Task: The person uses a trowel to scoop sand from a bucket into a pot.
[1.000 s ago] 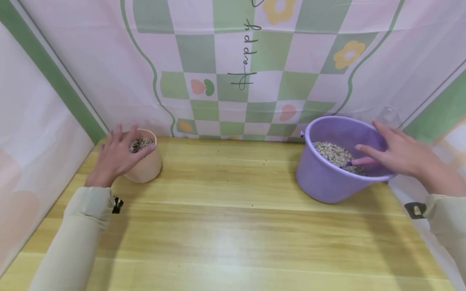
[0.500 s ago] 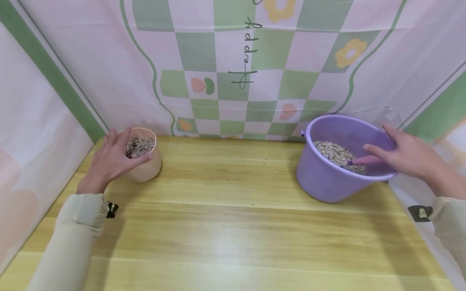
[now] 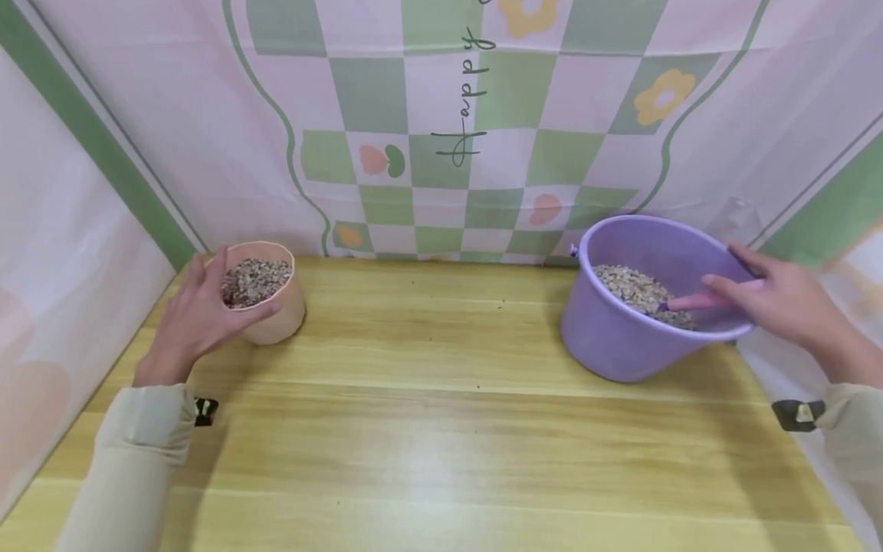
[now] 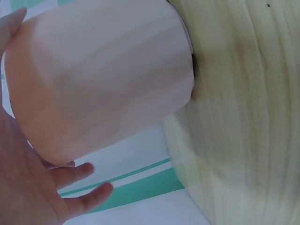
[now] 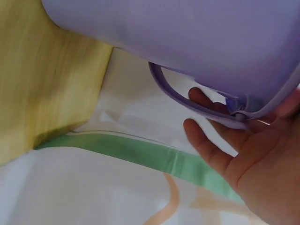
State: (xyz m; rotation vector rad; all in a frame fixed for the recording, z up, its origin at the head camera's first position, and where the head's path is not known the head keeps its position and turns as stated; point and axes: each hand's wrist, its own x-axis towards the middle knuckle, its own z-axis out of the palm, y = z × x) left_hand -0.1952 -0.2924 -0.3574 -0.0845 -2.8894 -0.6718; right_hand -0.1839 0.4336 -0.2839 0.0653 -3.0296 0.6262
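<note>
Cupping the peach plastic pot (image 3: 276, 318) of gravel, your left hand (image 3: 196, 318) stayed loose; your right hand (image 3: 779, 307) pinched a pink scoop handle (image 3: 697, 300) in the lilac plastic bucket (image 3: 621, 345).

1. The far end of the pink scoop handle (image 3: 697, 302) is buried in the grain of the tilted lilac plastic bucket (image 3: 621, 345).
2. The rim of the peach plastic pot (image 4: 103, 79) is cut off in the left wrist view.
3. The right hand (image 5: 253, 159) is partly hidden behind the bucket's wall.
</note>
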